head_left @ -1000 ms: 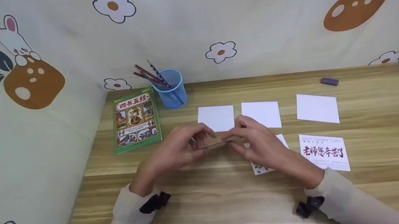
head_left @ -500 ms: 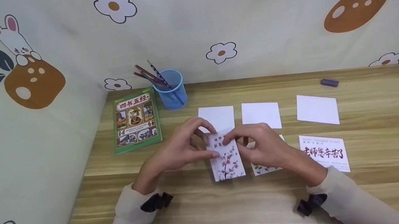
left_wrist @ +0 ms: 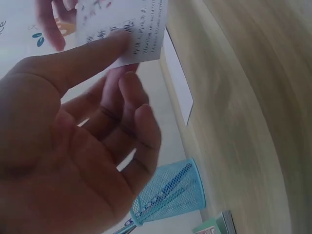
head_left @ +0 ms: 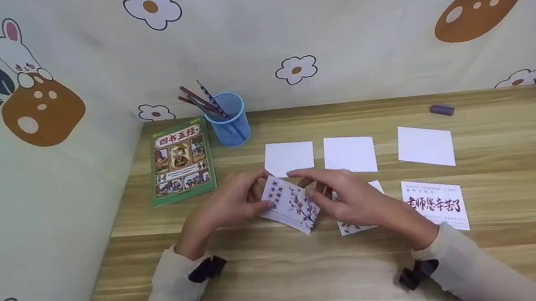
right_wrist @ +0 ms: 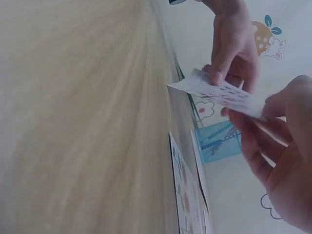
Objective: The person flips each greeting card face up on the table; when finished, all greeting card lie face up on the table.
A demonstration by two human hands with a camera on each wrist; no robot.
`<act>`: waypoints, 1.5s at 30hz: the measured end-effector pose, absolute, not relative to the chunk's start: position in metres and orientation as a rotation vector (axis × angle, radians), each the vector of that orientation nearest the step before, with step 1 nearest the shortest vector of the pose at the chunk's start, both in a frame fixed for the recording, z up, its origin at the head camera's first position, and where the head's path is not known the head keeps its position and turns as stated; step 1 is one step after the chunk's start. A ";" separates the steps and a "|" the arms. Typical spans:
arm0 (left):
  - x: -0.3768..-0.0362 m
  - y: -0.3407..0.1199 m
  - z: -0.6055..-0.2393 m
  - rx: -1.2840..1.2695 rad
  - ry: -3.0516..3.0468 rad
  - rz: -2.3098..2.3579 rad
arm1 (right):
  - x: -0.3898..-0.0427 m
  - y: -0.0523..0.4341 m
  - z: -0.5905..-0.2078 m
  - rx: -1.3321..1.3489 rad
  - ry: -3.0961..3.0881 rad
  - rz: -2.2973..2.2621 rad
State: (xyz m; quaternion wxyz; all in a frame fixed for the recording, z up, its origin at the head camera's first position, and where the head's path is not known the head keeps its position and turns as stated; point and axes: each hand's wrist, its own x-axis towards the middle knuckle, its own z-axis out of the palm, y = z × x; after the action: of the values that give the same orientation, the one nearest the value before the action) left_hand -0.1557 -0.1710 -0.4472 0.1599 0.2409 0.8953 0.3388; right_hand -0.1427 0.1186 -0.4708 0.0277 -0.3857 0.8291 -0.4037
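Note:
Both hands hold up a square card [head_left: 288, 205] printed with plum blossoms and dark characters, tilted above the wooden table. My left hand [head_left: 225, 205] pinches its left side, thumb on the printed face, as the left wrist view shows with the card [left_wrist: 151, 24]. At the opposite edge, the thumb and fingers of my right hand [head_left: 356, 195] grip the card [right_wrist: 214, 92]. Partly hidden beneath the right hand lies a flower-printed card [head_left: 356, 227]. To its right is a card with large red characters [head_left: 435, 206].
Three blank white cards lie in a row farther back: a left one [head_left: 289, 156], a middle one [head_left: 350, 154] and a right one [head_left: 425, 146]. A green comic-style book [head_left: 180, 160] and a blue mesh cup [head_left: 231, 121] of pencils stand back left. A small dark purple cylinder [head_left: 442, 110] lies back right.
The card, first seen edge-on, has tipped to show its printed face, then turned so that it slants with its characters at the left. Both hands have stayed near the same place.

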 end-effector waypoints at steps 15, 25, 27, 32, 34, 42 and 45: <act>-0.153 -0.165 -0.463 0.554 2.548 0.780 | -0.135 0.115 -0.484 -1.246 2.710 -0.647; -0.153 -0.168 -0.462 0.528 2.591 0.768 | -0.136 0.117 -0.485 -1.308 2.688 -0.636; -0.153 -0.168 -0.462 0.480 2.597 0.762 | -0.136 0.118 -0.483 -1.288 2.676 -0.624; -0.153 -0.168 -0.463 0.439 2.618 0.754 | -0.137 0.120 -0.480 -1.233 2.656 -0.617; -0.153 -0.167 -0.463 0.433 2.626 0.761 | -0.139 0.120 -0.480 -1.217 2.650 -0.623; -0.155 -0.156 -0.459 0.452 2.680 0.785 | -0.146 0.127 -0.481 -1.160 2.604 -0.694; -0.157 -0.140 -0.456 0.530 2.717 0.843 | -0.150 0.142 -0.478 -1.116 2.601 -0.769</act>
State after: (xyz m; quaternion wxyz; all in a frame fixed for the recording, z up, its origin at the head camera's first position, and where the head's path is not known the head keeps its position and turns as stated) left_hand -0.1567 -0.1404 -0.4559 0.1235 0.1816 0.9318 0.2891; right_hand -0.1499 0.1423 -0.4775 0.1041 -0.3784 0.8821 -0.2606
